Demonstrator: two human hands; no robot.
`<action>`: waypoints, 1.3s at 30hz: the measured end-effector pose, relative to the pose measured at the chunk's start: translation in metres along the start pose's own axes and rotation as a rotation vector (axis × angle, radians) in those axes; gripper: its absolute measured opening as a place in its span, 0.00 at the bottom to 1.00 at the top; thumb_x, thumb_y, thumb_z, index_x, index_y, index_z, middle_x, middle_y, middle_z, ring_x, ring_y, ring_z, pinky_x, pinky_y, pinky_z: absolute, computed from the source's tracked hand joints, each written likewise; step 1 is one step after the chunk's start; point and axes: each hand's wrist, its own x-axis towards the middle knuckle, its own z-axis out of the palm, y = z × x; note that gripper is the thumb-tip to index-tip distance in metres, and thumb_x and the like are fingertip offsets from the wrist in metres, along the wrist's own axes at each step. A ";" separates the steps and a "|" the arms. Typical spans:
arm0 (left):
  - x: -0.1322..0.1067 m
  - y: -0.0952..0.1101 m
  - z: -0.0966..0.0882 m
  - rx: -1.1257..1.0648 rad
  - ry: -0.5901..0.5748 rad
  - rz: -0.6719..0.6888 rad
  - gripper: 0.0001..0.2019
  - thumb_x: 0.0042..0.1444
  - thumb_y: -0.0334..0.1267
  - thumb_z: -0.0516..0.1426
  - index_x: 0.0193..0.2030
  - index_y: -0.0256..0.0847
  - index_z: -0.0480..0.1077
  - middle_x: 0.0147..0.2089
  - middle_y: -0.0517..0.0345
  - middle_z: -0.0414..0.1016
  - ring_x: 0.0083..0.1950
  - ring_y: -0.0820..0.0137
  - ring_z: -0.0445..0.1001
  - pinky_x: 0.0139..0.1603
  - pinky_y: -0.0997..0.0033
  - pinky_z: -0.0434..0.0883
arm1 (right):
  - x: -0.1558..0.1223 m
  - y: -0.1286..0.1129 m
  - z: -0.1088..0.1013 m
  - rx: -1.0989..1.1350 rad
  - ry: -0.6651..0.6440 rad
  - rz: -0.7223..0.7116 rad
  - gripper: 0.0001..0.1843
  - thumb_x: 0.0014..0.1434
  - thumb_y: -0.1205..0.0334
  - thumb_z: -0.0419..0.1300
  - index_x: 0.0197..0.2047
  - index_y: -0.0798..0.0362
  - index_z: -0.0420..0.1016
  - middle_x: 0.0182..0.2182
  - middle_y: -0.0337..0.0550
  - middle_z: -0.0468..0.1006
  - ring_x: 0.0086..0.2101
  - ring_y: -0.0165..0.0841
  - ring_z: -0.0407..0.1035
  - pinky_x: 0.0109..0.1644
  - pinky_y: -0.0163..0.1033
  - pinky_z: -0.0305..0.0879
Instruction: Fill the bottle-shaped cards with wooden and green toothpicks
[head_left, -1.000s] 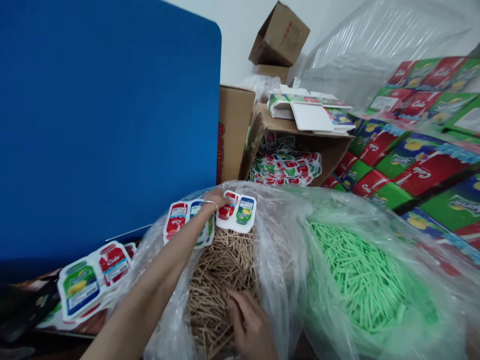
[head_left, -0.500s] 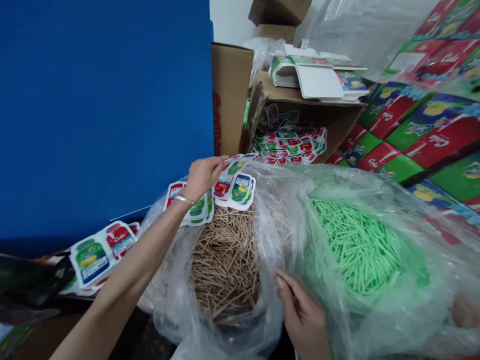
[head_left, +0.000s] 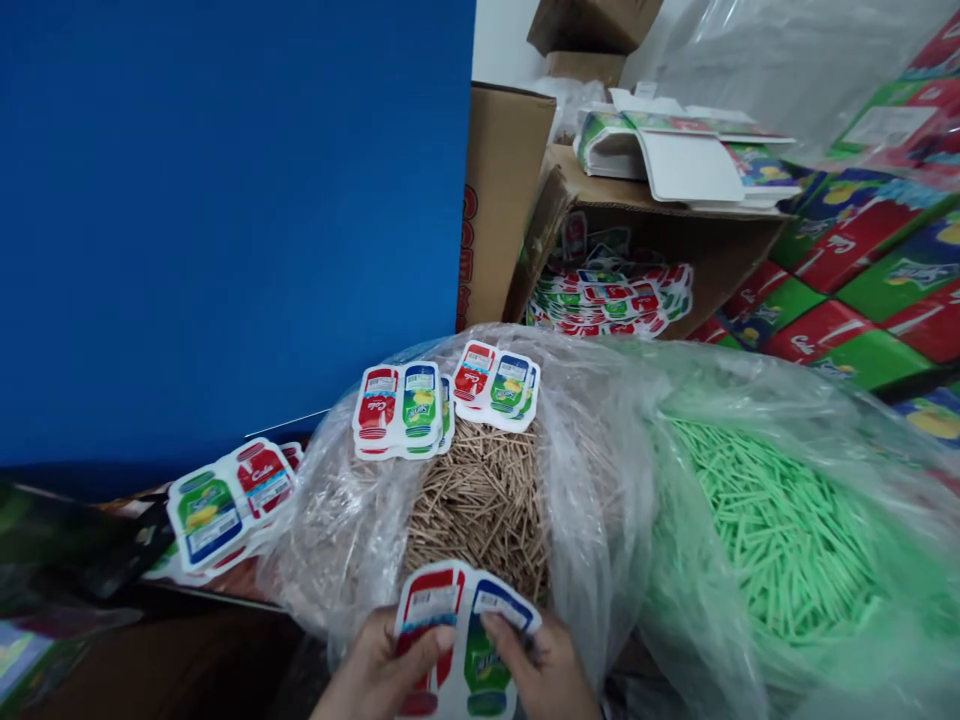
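In left hand [head_left: 375,675] and right hand [head_left: 555,670], each pinched closed from its own side: Cola-and-Sprite card [head_left: 484,662], near brown sticks [head_left: 480,500]; apparently being squared or separated, next needing even pressure.

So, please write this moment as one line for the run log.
left hand: holding printed card | right hand: holding same printed card | beyond: brown sticks in plastic bag | beside: green sticks

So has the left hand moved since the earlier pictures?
Yes: against the brown sticks, the left hand has moved from beyond their far edge down the picture to their near side, gripping a printed card.
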 end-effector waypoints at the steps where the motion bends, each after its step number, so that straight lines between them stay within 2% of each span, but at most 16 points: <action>1: 0.000 -0.009 -0.001 -0.036 -0.005 -0.027 0.21 0.44 0.56 0.62 0.23 0.36 0.75 0.18 0.59 0.75 0.19 0.73 0.68 0.21 0.77 0.66 | 0.001 0.000 -0.001 -0.009 -0.074 0.006 0.12 0.59 0.56 0.56 0.35 0.51 0.79 0.30 0.41 0.82 0.31 0.37 0.76 0.34 0.35 0.72; 5: 0.006 -0.025 -0.012 -0.093 -0.050 -0.020 0.21 0.45 0.55 0.62 0.21 0.35 0.76 0.21 0.55 0.78 0.21 0.71 0.71 0.23 0.76 0.67 | 0.015 -0.011 -0.020 -0.135 -0.426 0.038 0.12 0.58 0.59 0.56 0.30 0.52 0.79 0.25 0.37 0.80 0.27 0.34 0.74 0.29 0.32 0.69; 7: 0.011 -0.029 -0.017 -0.077 -0.038 -0.003 0.20 0.45 0.54 0.62 0.21 0.35 0.76 0.20 0.56 0.78 0.21 0.71 0.71 0.24 0.76 0.67 | 0.029 -0.018 -0.029 -0.152 -0.525 0.050 0.12 0.58 0.59 0.56 0.30 0.52 0.79 0.25 0.36 0.80 0.26 0.32 0.73 0.28 0.30 0.68; 8: 0.013 -0.031 -0.019 -0.059 -0.024 0.000 0.20 0.45 0.54 0.62 0.22 0.36 0.76 0.20 0.57 0.78 0.21 0.71 0.71 0.24 0.75 0.67 | 0.037 -0.020 -0.032 -0.134 -0.510 0.050 0.14 0.60 0.57 0.54 0.32 0.52 0.79 0.26 0.37 0.80 0.26 0.32 0.73 0.28 0.30 0.68; 10: 0.016 -0.033 -0.021 -0.024 0.001 -0.001 0.20 0.45 0.55 0.61 0.24 0.36 0.77 0.21 0.59 0.78 0.22 0.70 0.72 0.25 0.75 0.68 | 0.055 -0.023 -0.030 -0.145 -0.344 0.028 0.18 0.63 0.57 0.47 0.38 0.52 0.78 0.30 0.39 0.81 0.28 0.32 0.74 0.31 0.32 0.70; 12: 0.016 -0.035 -0.021 0.029 0.013 0.009 0.20 0.45 0.55 0.61 0.26 0.36 0.78 0.23 0.59 0.79 0.25 0.68 0.73 0.27 0.75 0.68 | 0.073 -0.023 -0.023 -0.319 -0.164 -0.050 0.19 0.64 0.60 0.45 0.44 0.53 0.76 0.37 0.45 0.80 0.35 0.35 0.74 0.40 0.38 0.71; 13: 0.016 -0.035 -0.020 0.073 0.016 0.023 0.20 0.45 0.55 0.61 0.27 0.36 0.79 0.24 0.59 0.79 0.26 0.68 0.73 0.27 0.76 0.68 | 0.081 -0.022 -0.018 -0.457 -0.140 -0.103 0.17 0.63 0.64 0.45 0.46 0.54 0.75 0.39 0.48 0.79 0.38 0.36 0.74 0.43 0.41 0.70; 14: 0.015 -0.035 -0.019 0.131 0.011 0.048 0.19 0.46 0.54 0.61 0.28 0.36 0.79 0.24 0.59 0.80 0.26 0.68 0.73 0.28 0.76 0.68 | 0.087 -0.021 -0.014 -0.603 -0.163 -0.155 0.17 0.61 0.69 0.47 0.46 0.54 0.74 0.41 0.49 0.78 0.41 0.38 0.73 0.47 0.43 0.68; 16: 0.013 -0.036 -0.019 0.268 -0.020 0.114 0.17 0.49 0.50 0.59 0.29 0.37 0.80 0.26 0.59 0.80 0.28 0.69 0.73 0.29 0.77 0.67 | 0.094 -0.018 -0.009 -0.829 -0.268 -0.227 0.21 0.54 0.79 0.48 0.46 0.55 0.74 0.42 0.50 0.77 0.45 0.39 0.70 0.50 0.43 0.66; 19: 0.012 -0.040 -0.020 0.462 -0.053 0.184 0.16 0.53 0.46 0.56 0.29 0.35 0.79 0.26 0.58 0.79 0.28 0.69 0.72 0.29 0.78 0.65 | 0.094 -0.010 -0.011 -0.996 -0.378 -0.303 0.28 0.47 0.84 0.48 0.46 0.53 0.73 0.45 0.46 0.75 0.47 0.36 0.67 0.52 0.40 0.65; 25: 0.013 -0.041 -0.021 0.641 -0.065 0.224 0.18 0.57 0.46 0.53 0.24 0.34 0.73 0.24 0.59 0.74 0.28 0.70 0.70 0.27 0.78 0.60 | 0.085 0.002 -0.017 -1.254 -0.348 -0.381 0.25 0.51 0.84 0.50 0.50 0.57 0.70 0.47 0.48 0.72 0.47 0.40 0.65 0.51 0.43 0.64; 28: 0.015 -0.036 -0.019 0.659 -0.080 0.224 0.17 0.56 0.44 0.54 0.23 0.34 0.72 0.24 0.59 0.72 0.28 0.71 0.69 0.27 0.79 0.60 | 0.088 -0.005 -0.013 -1.322 -0.386 -0.383 0.20 0.53 0.82 0.52 0.47 0.57 0.71 0.44 0.48 0.73 0.44 0.39 0.66 0.48 0.42 0.66; 32: 0.016 -0.035 -0.018 0.649 -0.078 0.231 0.17 0.56 0.44 0.53 0.23 0.34 0.71 0.23 0.60 0.71 0.27 0.71 0.69 0.27 0.79 0.60 | 0.095 -0.016 -0.002 -1.455 -0.404 -0.441 0.14 0.53 0.77 0.57 0.44 0.58 0.73 0.40 0.51 0.73 0.43 0.42 0.65 0.46 0.45 0.65; 36: 0.016 -0.041 -0.018 0.621 -0.091 0.255 0.17 0.57 0.45 0.53 0.23 0.35 0.71 0.23 0.61 0.71 0.28 0.71 0.69 0.27 0.79 0.60 | 0.105 -0.015 0.004 -1.471 -0.471 -0.586 0.09 0.54 0.75 0.58 0.39 0.59 0.75 0.36 0.50 0.74 0.41 0.41 0.65 0.44 0.43 0.63; 39: 0.016 -0.045 -0.018 0.611 -0.090 0.246 0.17 0.56 0.44 0.53 0.23 0.36 0.71 0.23 0.60 0.72 0.28 0.71 0.69 0.28 0.79 0.61 | 0.110 -0.011 0.002 -1.457 -0.496 -0.626 0.09 0.56 0.73 0.58 0.41 0.57 0.73 0.35 0.47 0.74 0.41 0.39 0.64 0.45 0.42 0.62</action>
